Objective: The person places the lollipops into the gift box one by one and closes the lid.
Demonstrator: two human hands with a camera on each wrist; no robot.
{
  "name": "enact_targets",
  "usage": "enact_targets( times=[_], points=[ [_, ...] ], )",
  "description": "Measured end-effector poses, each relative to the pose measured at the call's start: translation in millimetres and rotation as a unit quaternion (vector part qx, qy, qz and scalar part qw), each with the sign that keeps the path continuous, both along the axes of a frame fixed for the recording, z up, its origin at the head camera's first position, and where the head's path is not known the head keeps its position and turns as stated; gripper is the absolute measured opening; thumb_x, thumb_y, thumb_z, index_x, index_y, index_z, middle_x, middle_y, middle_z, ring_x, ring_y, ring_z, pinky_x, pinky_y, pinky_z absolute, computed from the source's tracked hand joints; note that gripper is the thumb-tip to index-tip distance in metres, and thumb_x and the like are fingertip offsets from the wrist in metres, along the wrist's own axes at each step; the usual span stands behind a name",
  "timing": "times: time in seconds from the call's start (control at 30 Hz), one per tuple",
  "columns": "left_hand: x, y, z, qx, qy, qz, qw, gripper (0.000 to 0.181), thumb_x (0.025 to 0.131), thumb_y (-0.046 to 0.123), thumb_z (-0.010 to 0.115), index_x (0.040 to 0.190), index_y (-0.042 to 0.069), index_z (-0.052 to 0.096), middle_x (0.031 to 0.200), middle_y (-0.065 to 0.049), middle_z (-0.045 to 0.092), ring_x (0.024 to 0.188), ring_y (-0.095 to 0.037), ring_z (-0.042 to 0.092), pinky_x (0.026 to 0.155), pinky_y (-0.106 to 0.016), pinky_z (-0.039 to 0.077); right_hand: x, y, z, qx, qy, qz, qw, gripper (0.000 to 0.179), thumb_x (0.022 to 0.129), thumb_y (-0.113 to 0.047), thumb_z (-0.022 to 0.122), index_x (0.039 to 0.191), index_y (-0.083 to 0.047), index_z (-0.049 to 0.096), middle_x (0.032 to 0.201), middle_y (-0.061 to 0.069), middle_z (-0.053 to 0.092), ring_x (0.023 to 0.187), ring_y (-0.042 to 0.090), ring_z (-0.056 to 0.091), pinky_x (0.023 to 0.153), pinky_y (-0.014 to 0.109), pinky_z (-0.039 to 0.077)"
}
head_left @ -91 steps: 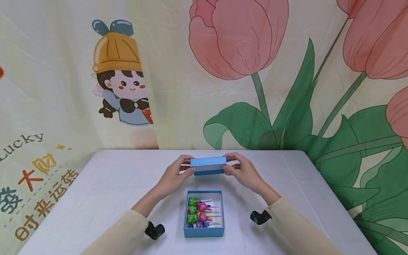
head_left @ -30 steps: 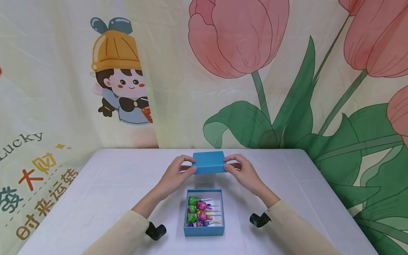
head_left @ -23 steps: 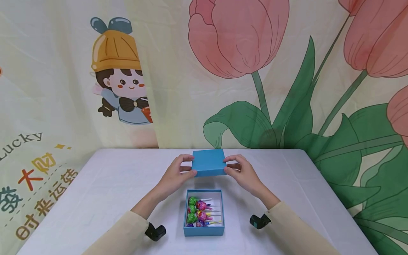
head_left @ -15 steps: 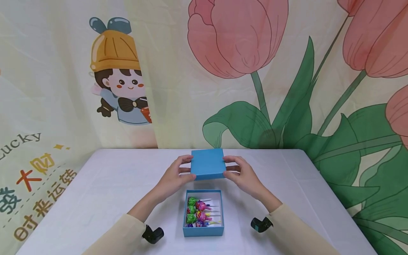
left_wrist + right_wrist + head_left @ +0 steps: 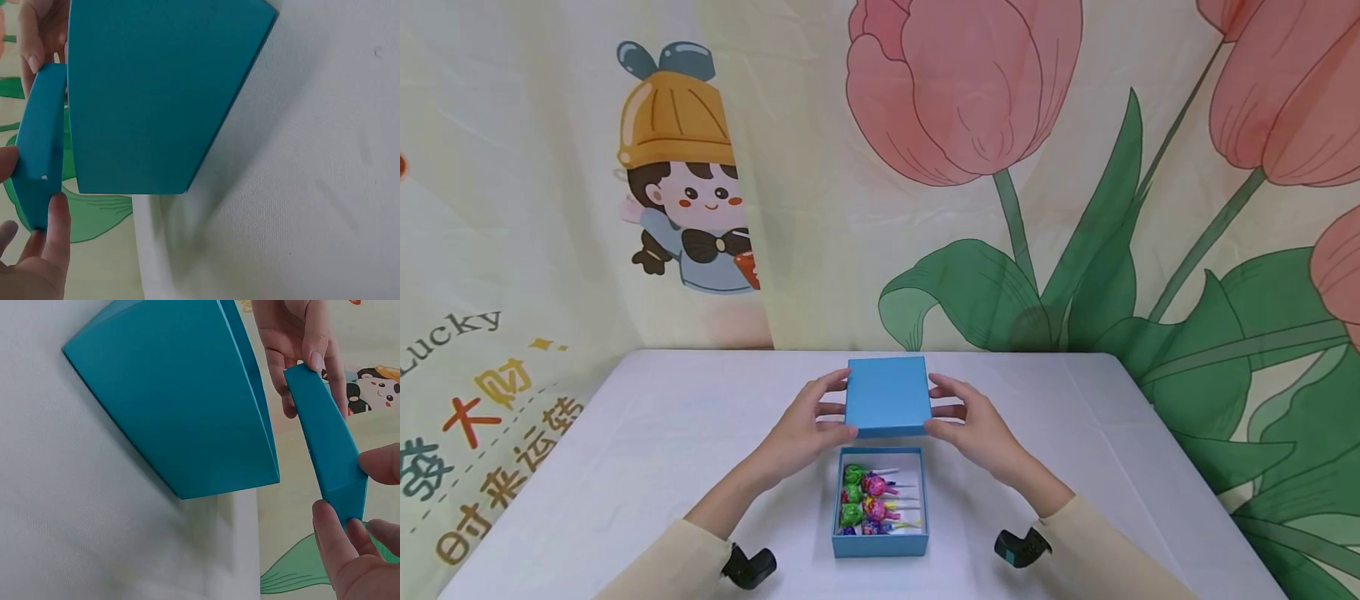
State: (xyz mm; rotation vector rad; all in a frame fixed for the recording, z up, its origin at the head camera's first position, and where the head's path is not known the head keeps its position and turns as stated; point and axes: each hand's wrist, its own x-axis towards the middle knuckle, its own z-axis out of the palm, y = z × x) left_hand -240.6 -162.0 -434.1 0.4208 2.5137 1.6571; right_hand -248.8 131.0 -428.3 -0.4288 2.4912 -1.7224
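Between my two hands I hold a blue box lid [image 5: 889, 396], its flat top facing me, just beyond the open box. My left hand [image 5: 802, 425] grips its left side with the thumb at the near corner. On the opposite side my right hand [image 5: 973, 425] holds it the same way. Below it on the table stands the blue box [image 5: 880, 546] with a white inside. Several lollipops [image 5: 872, 500] in green, pink and purple wrappers lie in it, sticks to the right. In the wrist views the lid [image 5: 40, 144] appears edge-on beside the box's outer wall [image 5: 175, 406].
A white cloth covers the table [image 5: 685, 450], whose far edge meets a printed curtain [image 5: 820, 208] with tulips and a cartoon figure. Black wrist cameras [image 5: 750, 567] sit at both sleeves.
The lid has tipped from edge-on to nearly flat, showing its top. Both hands have lowered it toward me, closer to the box's far edge. Box and lollipops stay put.
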Motion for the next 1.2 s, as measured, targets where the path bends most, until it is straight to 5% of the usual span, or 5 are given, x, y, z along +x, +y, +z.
enact_targets(
  times=[0.57, 1.2],
  points=[
    [11.2, 1.7, 6.6, -0.002, -0.033, 0.012, 0.9994, 0.093, 0.095, 0.019, 0.081, 0.170, 0.024, 0.027, 0.164, -0.009, 0.036, 0.141, -0.034, 0.053, 0.103, -0.048, 0.057, 8.6, 0.8, -1.0, 0.006, -0.022, -0.002, 0.9997, 0.077, 0.092, -0.012, 0.083, 0.161, -0.014, 0.048, 0.136, 0.010, 0.059, 0.119, 0.024, 0.068, 0.094, 0.042, 0.062],
    [26.0, -4.5, 16.6, -0.024, -0.058, 0.021, 0.9978, 0.092, 0.090, 0.026, 0.086, 0.167, 0.025, 0.035, 0.151, -0.012, 0.049, 0.127, -0.029, 0.062, 0.098, -0.053, 0.059, 24.1, 4.2, 9.6, 0.025, -0.025, 0.021, 0.9992, 0.078, 0.093, -0.011, 0.083, 0.161, -0.013, 0.047, 0.136, 0.012, 0.060, 0.114, 0.023, 0.068, 0.092, 0.038, 0.062]
  ],
)
